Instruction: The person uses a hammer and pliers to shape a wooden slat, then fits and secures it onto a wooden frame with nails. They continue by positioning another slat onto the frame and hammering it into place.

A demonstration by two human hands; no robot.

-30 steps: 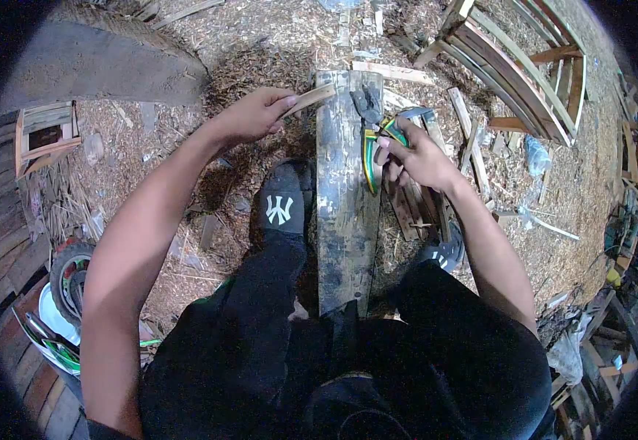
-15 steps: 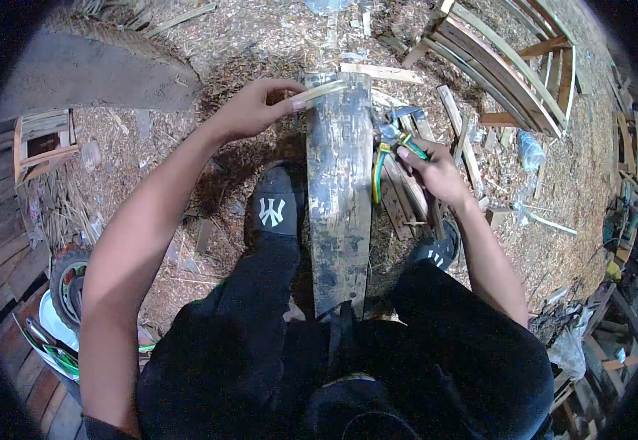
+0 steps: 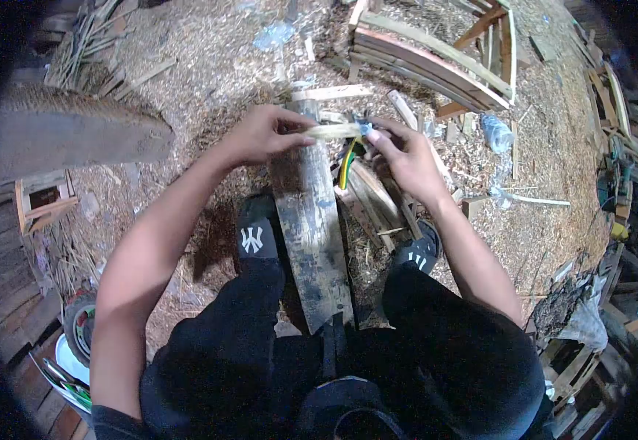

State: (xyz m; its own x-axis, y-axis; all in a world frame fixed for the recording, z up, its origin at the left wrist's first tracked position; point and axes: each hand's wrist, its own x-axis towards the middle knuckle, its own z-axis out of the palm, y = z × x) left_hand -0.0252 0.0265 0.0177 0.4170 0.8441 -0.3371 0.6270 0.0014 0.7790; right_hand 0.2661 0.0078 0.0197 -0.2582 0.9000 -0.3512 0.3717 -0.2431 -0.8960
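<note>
Wood strip (image 3: 336,132) sits pinched in your left hand (image 3: 266,136); your right hand (image 3: 409,160) grips a bluish object (image 3: 366,129) at its end.

Wood strip (image 3: 337,132) partly over plank (image 3: 310,235)

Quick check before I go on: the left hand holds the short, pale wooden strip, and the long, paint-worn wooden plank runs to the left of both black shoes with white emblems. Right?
Not quite: the long, paint-worn wooden plank runs between the black shoes with white emblems, as the head view shows. The left hand does hold the short, pale wooden strip.
</note>
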